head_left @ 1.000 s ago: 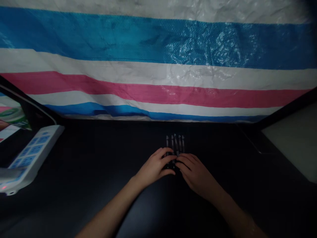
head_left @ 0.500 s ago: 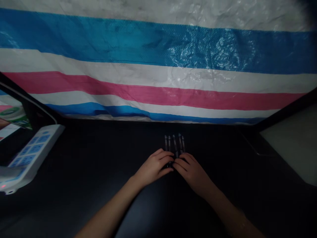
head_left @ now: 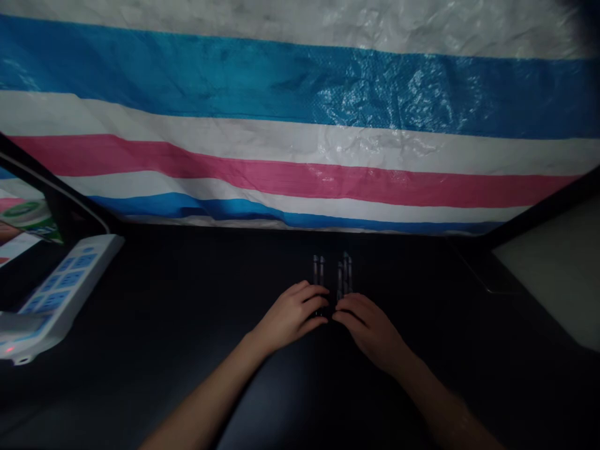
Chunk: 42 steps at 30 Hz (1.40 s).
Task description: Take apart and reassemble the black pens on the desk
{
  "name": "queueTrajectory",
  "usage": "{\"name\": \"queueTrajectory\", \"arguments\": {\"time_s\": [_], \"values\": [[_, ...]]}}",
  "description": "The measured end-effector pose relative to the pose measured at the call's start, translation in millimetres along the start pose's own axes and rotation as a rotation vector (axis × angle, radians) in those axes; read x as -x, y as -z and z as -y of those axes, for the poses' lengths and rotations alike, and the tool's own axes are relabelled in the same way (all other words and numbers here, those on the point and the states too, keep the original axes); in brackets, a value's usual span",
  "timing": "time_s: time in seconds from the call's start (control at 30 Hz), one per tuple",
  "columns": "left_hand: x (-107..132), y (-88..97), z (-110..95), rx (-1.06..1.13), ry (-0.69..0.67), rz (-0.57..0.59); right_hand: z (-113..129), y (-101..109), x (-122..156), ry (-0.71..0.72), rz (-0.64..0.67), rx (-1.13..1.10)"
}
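Observation:
Several slim pen-like sticks with pale tips lie on the black tabletop, pointing away from me in two groups. Two pens (head_left: 319, 270) stick out beyond my left hand (head_left: 293, 315), whose bent fingers are round their near ends. Three pens (head_left: 345, 272) lie side by side at my right hand (head_left: 368, 322); its thumb and fingers close on their near ends. A narrow gap of dark table parts my two hands. The near ends are mostly hidden under my fingers, and the dim light blurs the details.
A white power strip (head_left: 70, 281) with blue sockets and a small red light lies on the left. Behind it is a green and white container (head_left: 30, 215). A striped plastic sheet (head_left: 300, 81) hangs along the back of the black table (head_left: 164, 300).
My right hand has moved slightly to the right. The middle pen, earlier slanted between the groups, now lies straight beside the right-hand pens. My left hand has stayed put.

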<state>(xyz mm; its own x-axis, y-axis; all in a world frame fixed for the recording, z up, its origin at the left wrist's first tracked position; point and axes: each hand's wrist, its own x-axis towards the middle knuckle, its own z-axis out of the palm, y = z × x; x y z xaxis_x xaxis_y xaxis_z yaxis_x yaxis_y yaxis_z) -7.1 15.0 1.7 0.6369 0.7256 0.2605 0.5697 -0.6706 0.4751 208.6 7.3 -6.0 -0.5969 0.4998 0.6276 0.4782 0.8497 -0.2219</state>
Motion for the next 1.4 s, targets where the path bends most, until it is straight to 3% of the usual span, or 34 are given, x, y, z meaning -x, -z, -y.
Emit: {"name": "queueTrajectory", "arguments": {"time_s": [0.13,0.3,0.4,0.53,0.6,0.7,0.9,1.03,1.27,1.4], "values": [[0.2,-0.3,0.9,-0.023,0.005,-0.004,1.1,4.2,-1.1,-0.182,-0.207,-0.097],[0.8,-0.9,-2.0,0.02,0.042,-0.055,6.7,12.2,-4.1,-0.377,-0.444,-0.05],[-1.1,0.0,-7.1,0.157,0.138,-0.208,13.7,14.0,-4.3,-0.523,-0.584,-0.151],[-6.8,0.8,-12.8,0.526,0.431,-0.419,28.4,11.7,-4.4,-0.58,-0.671,-0.443],[-9.5,0.0,-13.7,0.805,0.549,-0.452,35.8,8.6,-4.6,-0.656,-0.588,-0.604],[-11.4,-2.5,-13.7,1.103,0.62,-0.517,43.6,1.2,-4.6,-0.796,-0.387,-0.886],[-7.2,-6.6,-16.5,1.222,0.691,-0.689,47.5,-9.8,-1.9,-1.133,0.005,-1.604],[-3.9,-9.1,-24.4,1.232,0.776,-0.813,47.8,-9.0,-0.1,-1.192,0.267,-1.946],[-1.1,-17.5,-46.2,1.272,0.78,-0.822,49.6,-9.0,2.8,-1.207,0.563,-1.908],[1.2,-19.0,-50.6,1.224,0.737,-0.856,48.1,-6.1,3.1,-1.239,0.534,-1.741]]}}
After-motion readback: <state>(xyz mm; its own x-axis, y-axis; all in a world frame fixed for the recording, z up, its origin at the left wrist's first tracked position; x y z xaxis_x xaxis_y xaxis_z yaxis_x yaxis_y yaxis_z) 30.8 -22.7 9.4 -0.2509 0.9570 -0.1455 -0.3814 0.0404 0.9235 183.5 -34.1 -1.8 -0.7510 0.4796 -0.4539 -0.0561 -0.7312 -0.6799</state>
